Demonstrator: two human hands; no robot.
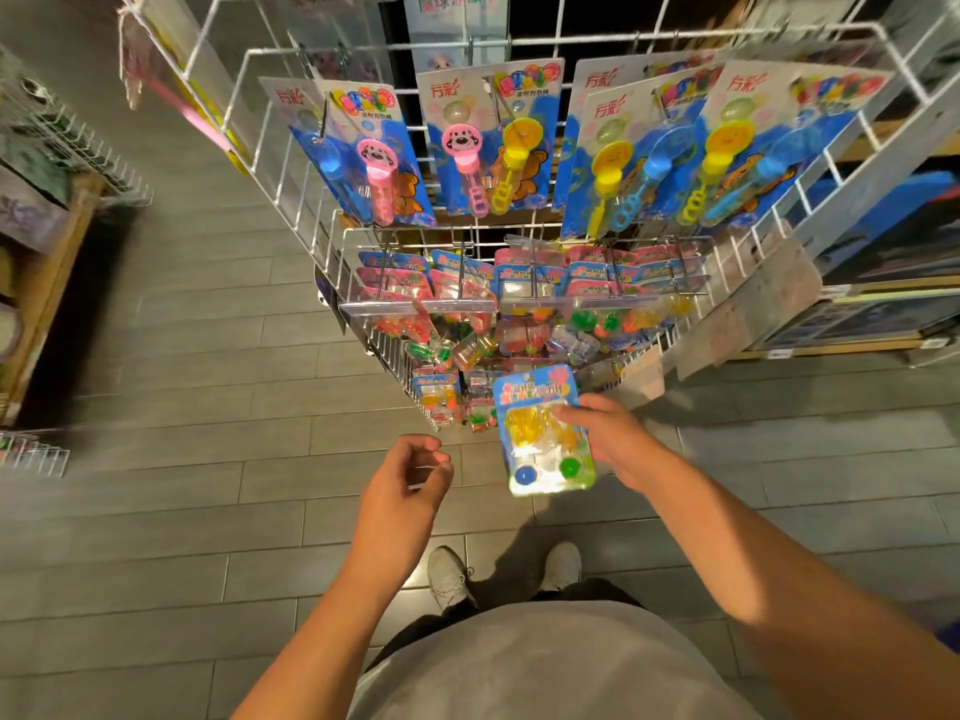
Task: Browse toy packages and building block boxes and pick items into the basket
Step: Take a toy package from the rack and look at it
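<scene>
My right hand grips a small blister toy package with a blue card, yellow pieces and a blue and a green ball inside. I hold it just in front of the lowest row of the white wire display rack. My left hand hovers to the left of the package with its fingers loosely curled and nothing in them. Bubble wand packages hang on the top row. Small sticky toy packages fill the rows below. No basket is in view.
A wooden shelf with a wire basket stands at the left edge. Shelves with boxes run along the right. Grey floor tiles lie between them, and my shoes stand close to the rack's foot.
</scene>
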